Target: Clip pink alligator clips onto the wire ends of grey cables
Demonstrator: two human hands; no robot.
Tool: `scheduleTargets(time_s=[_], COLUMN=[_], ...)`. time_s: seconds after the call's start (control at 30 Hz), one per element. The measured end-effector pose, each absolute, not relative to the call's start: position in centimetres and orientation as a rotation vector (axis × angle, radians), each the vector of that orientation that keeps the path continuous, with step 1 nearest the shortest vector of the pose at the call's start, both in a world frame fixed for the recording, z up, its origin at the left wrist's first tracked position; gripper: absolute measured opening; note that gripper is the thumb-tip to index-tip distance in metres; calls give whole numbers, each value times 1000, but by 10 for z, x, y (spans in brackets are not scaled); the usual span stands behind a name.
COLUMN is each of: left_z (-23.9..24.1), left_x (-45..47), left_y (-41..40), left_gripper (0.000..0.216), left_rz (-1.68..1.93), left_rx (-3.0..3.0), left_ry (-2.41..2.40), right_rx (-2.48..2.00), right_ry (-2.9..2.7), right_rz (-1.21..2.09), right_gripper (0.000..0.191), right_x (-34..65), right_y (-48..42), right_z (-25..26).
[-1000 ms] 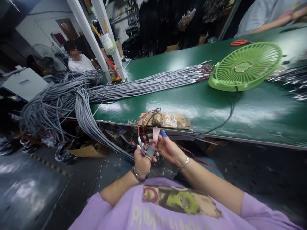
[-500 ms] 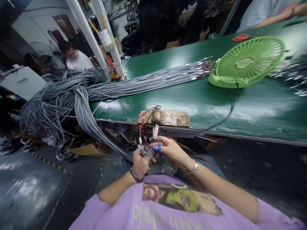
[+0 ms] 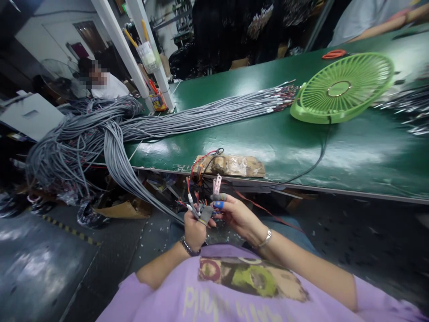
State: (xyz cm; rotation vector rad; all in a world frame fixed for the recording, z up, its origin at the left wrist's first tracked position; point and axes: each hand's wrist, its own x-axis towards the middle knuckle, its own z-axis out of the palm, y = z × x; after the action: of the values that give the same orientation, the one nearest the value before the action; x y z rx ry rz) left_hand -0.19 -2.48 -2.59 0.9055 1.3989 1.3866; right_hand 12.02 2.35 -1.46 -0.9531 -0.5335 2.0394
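Note:
My left hand (image 3: 195, 230) is closed around the ends of several grey cables (image 3: 169, 213), whose stripped coloured wires (image 3: 189, 193) fan out above the fist. A grey finger cover (image 3: 205, 214) is on one of its fingers. Beside it, my right hand (image 3: 239, 218) is closed in a pinch, blue tape on the thumb and a grey cover on the index finger. A small pink two-pronged tool (image 3: 217, 184) sticks up from its fingertips. The wires between the two hands are partly hidden by the fingers.
On the green table (image 3: 214, 145), a wooden block (image 3: 234, 166) lies at the near edge by red and black leads. Beyond are a long grey cable bundle (image 3: 201, 115), a green fan (image 3: 342, 89) and orange-handled scissors (image 3: 334, 54). White posts (image 3: 122, 49) stand left; other people are at the far side.
The tallest coloured wires in my left hand have tipped to the left, away from the leads at the block. My right hand stays close beside it, lowered slightly.

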Motion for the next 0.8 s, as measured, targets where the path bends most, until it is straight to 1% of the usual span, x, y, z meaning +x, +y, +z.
scheduleTargets(time_s=[0.13, 0.2, 0.23, 0.33, 0.4, 0.47, 0.67, 0.8], left_z=[-28, -26, -25, -20, -16, -13, -6, -6], left_x=[-3, -2, -2, 0, 1, 3, 3, 2], left_y=[-24, -23, -23, -22, -21, -21, -22, -24], left_gripper=[45, 45, 46, 49, 50, 50, 48, 48], left_rz=[1415, 1427, 1426, 1392, 1369, 1357, 1231, 1212], left_rx=[908, 903, 902, 907, 915, 923, 979, 1020], left_ry=[1372, 1364, 1365, 1395, 1418, 1429, 1436, 1450], right_rx=[-961, -934, -906, -811, -784, -807, -922, -979], right_ry=[-418, -418, -450, -630, -765, -879, -1133, -1169], right_rz=[2018, 2061, 2105, 2233, 2247, 2194, 1958, 1888], right_gripper=[15, 8, 10, 25, 33, 37, 40, 43], right_x=[128, 132, 134, 137, 138, 138, 137, 136], right_y=[35, 40, 41, 39, 36, 34, 32, 27], right_z=[-23, -22, -20, -12, -8, -6, -4, -4])
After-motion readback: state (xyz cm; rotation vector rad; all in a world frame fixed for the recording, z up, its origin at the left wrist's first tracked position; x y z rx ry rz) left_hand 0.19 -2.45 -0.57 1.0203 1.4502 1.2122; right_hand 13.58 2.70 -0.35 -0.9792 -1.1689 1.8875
